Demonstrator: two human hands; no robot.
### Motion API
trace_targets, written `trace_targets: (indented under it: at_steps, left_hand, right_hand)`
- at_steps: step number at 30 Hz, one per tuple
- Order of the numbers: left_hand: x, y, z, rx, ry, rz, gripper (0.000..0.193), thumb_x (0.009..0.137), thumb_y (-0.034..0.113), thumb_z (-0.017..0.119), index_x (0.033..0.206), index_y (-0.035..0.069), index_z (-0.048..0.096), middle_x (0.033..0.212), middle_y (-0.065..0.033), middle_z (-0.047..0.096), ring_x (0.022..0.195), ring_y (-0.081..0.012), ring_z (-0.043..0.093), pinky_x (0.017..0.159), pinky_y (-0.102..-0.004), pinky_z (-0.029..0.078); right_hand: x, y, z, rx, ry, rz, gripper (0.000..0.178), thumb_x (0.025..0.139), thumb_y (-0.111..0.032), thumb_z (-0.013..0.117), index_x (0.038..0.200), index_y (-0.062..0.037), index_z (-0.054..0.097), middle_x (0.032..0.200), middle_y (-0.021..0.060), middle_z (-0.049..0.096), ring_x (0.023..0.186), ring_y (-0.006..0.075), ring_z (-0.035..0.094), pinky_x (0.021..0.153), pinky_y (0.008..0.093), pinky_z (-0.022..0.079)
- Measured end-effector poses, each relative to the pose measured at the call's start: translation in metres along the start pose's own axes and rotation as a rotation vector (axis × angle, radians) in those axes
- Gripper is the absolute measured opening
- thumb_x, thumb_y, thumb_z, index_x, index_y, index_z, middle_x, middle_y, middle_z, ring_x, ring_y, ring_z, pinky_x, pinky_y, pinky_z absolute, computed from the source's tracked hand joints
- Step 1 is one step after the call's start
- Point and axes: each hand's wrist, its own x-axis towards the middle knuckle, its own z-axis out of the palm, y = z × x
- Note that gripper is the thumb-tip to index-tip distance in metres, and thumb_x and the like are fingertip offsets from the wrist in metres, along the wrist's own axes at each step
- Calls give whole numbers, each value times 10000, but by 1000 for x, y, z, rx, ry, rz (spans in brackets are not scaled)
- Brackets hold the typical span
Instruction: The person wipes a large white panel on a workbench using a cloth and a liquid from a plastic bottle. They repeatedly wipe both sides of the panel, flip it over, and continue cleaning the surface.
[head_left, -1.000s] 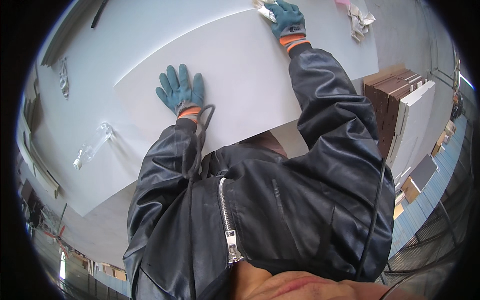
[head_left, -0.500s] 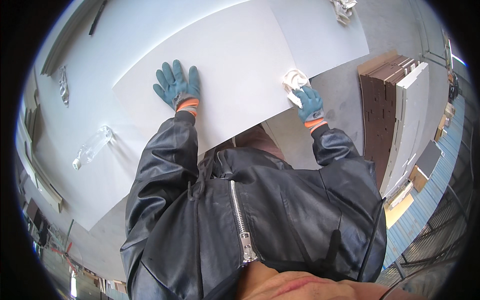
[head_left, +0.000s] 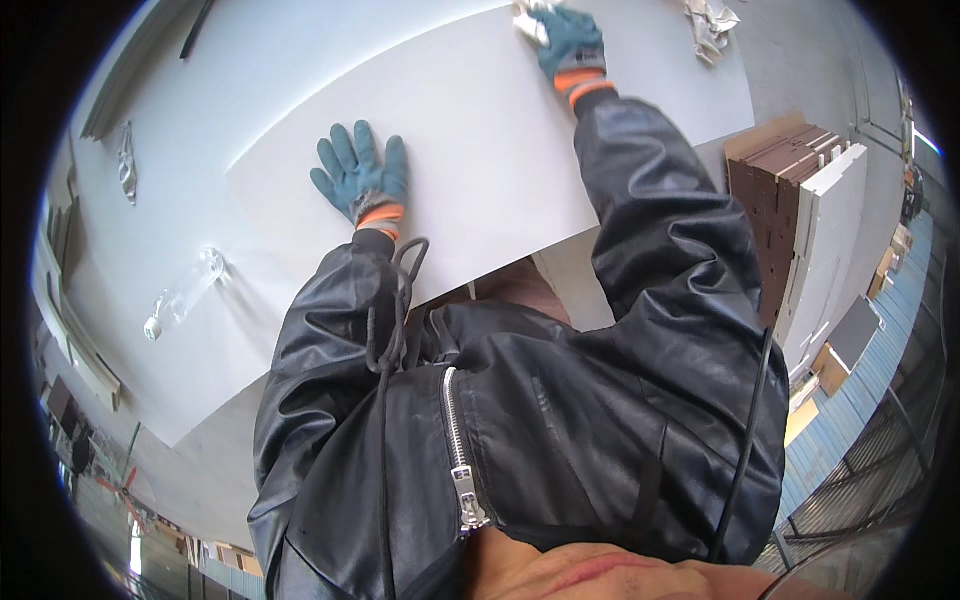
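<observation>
A white panel (head_left: 470, 160) lies flat on a larger white work surface (head_left: 120, 270). My left hand (head_left: 362, 178), in a teal and grey glove with an orange cuff, rests palm down on the panel with its fingers spread. In the same kind of glove, my right hand (head_left: 572, 48) reaches to the panel's far right part. It is closed on a white cloth (head_left: 535, 20), which touches the panel near its far edge. Part of the cloth is hidden under the glove.
On the left lies a clear plastic bottle (head_left: 185, 293), with a crumpled strip (head_left: 127, 165) beyond it. Another crumpled white cloth (head_left: 711, 30) sits at the far right. A stack of brown and white boards (head_left: 790, 210) stands right of the surface. A dark bar (head_left: 197, 30) lies far left.
My right hand has swept the cloth from the panel's near right edge away from me to the far edge. The left hand stays in place on the panel.
</observation>
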Motion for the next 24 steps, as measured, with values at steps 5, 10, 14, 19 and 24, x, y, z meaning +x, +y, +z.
trace_targets:
  at_steps: [5,10,14,19,24]
  left_hand:
    - [1,-3,1,-6,29,4,677,939,614,526,1472,197,527,1615,-121,372,1512,-357,263,1202,-593,120]
    - [2,-3,1,12,18,-14,692,945,625,504,1481,187,520,1616,-121,372,1524,-350,238,1210,-585,101]
    - [2,-4,1,1,2,-29,706,959,641,471,1501,191,497,1631,-120,345,1540,-337,206,1226,-570,75]
    - [4,1,2,5,-19,-28,720,965,642,458,1522,186,468,1651,-121,306,1548,-328,184,1234,-554,63]
    - [3,5,-3,38,-77,-28,737,964,649,444,1536,185,451,1663,-122,283,1555,-327,169,1239,-543,49]
  right_hand:
    - [23,12,30,-84,2,253,267,850,-263,728,1075,-120,743,1049,185,698,996,394,635,906,488,509]
    - [-20,-7,-10,13,-126,294,233,863,-206,698,1081,-138,746,1042,192,702,993,377,639,905,474,508]
    - [-114,-41,-69,-54,-114,168,290,854,-191,717,1144,-189,736,1123,89,699,986,326,642,858,444,539]
    - [-237,-96,-151,-42,-281,344,360,779,-82,666,1120,-185,720,1106,96,628,990,353,602,841,458,516]
    - [-333,-140,-214,113,-740,754,273,784,-78,630,1015,-166,747,1033,117,711,1009,363,642,852,488,499]
